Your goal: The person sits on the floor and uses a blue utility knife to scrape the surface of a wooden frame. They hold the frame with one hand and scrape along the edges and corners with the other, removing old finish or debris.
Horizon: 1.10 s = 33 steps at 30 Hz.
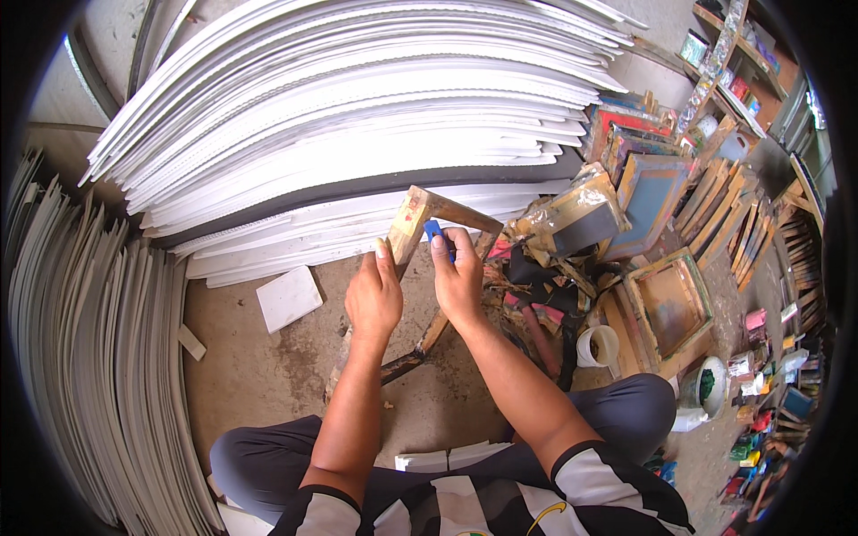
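Shirt [458, 502] showing below grip; left hand [374, 299] clasping wooden frame [408, 223], right hand [459, 279] pinching blue tool [433, 229]; I'm apparently scraping, next likely needing steadiness.

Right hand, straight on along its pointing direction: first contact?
Probably the wooden frame, near its upper corner; the blue piece held in the right hand would lead. Depth is unclear from this single view.

Stacked white sheets [375, 98], small white tub [587, 352]
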Tool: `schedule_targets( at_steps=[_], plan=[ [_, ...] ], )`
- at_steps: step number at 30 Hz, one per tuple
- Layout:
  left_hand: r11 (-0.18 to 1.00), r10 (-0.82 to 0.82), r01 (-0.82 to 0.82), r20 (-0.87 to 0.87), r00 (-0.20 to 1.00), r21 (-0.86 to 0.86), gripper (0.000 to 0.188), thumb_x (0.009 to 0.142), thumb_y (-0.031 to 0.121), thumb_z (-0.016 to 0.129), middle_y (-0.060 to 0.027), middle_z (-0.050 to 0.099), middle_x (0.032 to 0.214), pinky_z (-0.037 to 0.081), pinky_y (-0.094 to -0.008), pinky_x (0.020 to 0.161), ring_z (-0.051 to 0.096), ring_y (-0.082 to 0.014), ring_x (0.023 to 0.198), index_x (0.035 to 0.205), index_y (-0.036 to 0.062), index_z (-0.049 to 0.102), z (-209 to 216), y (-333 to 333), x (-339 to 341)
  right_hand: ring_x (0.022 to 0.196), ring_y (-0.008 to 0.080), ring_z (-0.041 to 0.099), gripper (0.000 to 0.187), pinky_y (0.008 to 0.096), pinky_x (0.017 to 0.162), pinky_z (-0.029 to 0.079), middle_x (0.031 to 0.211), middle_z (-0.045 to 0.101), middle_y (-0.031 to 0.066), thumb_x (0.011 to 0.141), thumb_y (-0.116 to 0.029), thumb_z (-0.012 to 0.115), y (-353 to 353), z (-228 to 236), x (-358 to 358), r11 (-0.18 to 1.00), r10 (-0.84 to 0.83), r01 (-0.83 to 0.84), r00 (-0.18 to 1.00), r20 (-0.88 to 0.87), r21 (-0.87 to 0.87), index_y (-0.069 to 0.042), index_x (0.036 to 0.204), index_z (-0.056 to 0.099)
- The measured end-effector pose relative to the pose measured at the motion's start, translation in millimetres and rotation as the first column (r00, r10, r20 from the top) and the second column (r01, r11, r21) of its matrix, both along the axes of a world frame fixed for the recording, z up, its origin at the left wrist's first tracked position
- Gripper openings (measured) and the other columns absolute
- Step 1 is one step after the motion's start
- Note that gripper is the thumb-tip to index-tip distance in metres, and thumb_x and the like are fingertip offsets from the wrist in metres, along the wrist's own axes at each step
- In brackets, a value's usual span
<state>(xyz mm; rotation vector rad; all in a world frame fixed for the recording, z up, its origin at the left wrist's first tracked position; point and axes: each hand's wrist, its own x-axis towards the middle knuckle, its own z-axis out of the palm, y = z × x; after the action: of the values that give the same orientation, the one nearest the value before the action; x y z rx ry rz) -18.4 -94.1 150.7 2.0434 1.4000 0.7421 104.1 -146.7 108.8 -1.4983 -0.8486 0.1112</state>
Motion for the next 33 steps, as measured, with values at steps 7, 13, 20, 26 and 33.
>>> schedule_targets(
  at_steps=[7,13,20,26,33],
  plan=[
    [1.000,0.013,-0.013,0.002,1.000,0.022,0.060,0.111,0.049,0.029,-0.0264,0.071,0.086,0.051,-0.0583,0.076,0.068,-0.0496,0.086,0.102,0.0021,0.065,1.4,-2.0,-0.1,0.072,0.0079,0.048,0.024,0.0284,0.065,0.043,0.078,0.055,-0.0012,0.107,-0.026,0.058,-1.9,8.6,-3.8,0.999,0.040,-0.040,0.999,-0.032,0.009,-0.002,0.104,0.061],
    [0.998,-0.001,-0.001,-0.035,0.999,-0.057,0.064,0.111,0.051,0.024,-0.0284,0.070,0.092,0.049,-0.0573,0.082,0.066,-0.0503,0.096,0.109,0.0019,0.065,4.9,-2.6,0.1,0.072,0.0078,0.049,0.023,0.0283,0.065,0.043,0.078,0.056,-0.0011,0.106,-0.025,0.059,-2.5,9.9,-3.6,0.999,0.035,-0.035,0.999,-0.016,0.013,-0.002,0.105,0.061],
    [0.999,0.020,-0.022,-0.036,0.999,-0.046,0.063,0.111,0.050,0.025,-0.0293,0.070,0.093,0.049,-0.0581,0.082,0.066,-0.0511,0.096,0.109,0.0020,0.066,6.9,-4.8,-0.3,0.070,0.0078,0.049,0.023,0.0283,0.064,0.043,0.076,0.055,-0.0013,0.105,-0.025,0.062,-0.4,11.8,-4.8,0.999,0.044,-0.043,0.999,-0.020,0.028,-0.002,0.103,0.062],
    [0.999,0.024,-0.025,-0.026,0.999,-0.044,0.063,0.111,0.050,0.025,-0.0293,0.071,0.094,0.049,-0.0584,0.082,0.066,-0.0512,0.096,0.107,0.0020,0.066,5.3,-3.0,-1.8,0.067,0.0178,0.061,0.028,0.0356,0.062,0.047,0.077,0.065,0.0077,0.103,-0.031,0.063,0.7,16.1,2.0,1.000,0.008,-0.008,0.995,0.104,0.001,-0.004,0.101,0.064],
    [0.999,0.023,-0.024,-0.034,0.999,-0.036,0.065,0.111,0.050,0.024,-0.0287,0.071,0.093,0.049,-0.0583,0.081,0.066,-0.0508,0.094,0.109,0.0011,0.066,7.3,-4.1,-0.2,0.067,0.0112,0.053,0.024,0.0300,0.062,0.044,0.078,0.062,0.0015,0.102,-0.027,0.065,7.6,9.1,8.5,0.983,0.177,-0.166,0.968,-0.180,0.077,-0.003,0.100,0.065]
  ],
)
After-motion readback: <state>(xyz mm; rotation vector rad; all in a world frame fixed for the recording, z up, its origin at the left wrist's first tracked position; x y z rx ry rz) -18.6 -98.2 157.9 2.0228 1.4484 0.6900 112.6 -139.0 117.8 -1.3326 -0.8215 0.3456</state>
